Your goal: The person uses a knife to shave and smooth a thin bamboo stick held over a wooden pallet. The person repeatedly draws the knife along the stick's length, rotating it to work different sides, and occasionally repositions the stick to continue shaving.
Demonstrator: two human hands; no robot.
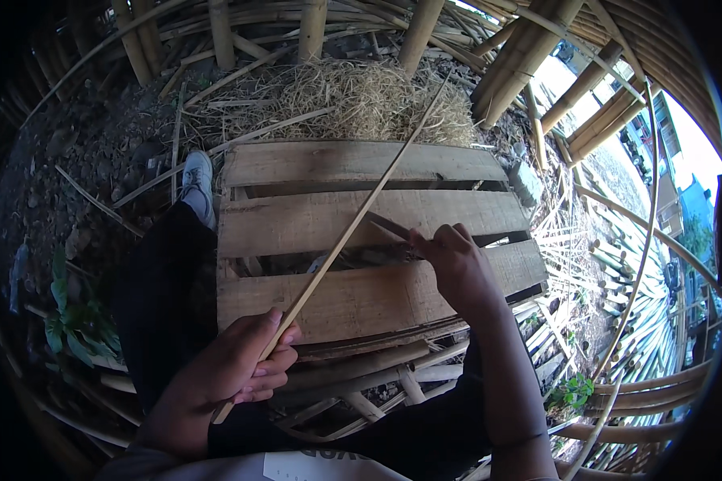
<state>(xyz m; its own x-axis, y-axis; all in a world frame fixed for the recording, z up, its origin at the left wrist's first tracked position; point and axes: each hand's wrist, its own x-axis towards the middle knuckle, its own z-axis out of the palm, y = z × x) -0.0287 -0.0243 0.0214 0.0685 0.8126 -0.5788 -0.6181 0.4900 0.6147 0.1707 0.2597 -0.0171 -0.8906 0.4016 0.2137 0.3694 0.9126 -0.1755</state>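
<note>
A long, thin bamboo strip (pixel 334 250) slants from the lower left up and away to the right. My left hand (pixel 253 357) is closed round its near end, which pokes out below the fist. My right hand (pixel 460 268) grips a knife (pixel 387 226) by its handle, mostly hidden in the fingers. The blade points left, and its tip meets or lies just beside the strip around mid-length; I cannot tell if it is cutting in. Both hands are above a slatted wooden table (pixel 449 210) of rough planks with gaps between them.
Bamboo shavings (pixel 345 100) are heaped beyond the table. Bamboo posts (pixel 313 30) stand behind them. At right, many cut bamboo poles (pixel 646 276) lie on the ground, and a grey block (pixel 525 184) sits by the table's edge. My shoe (pixel 198 186) is left of the table.
</note>
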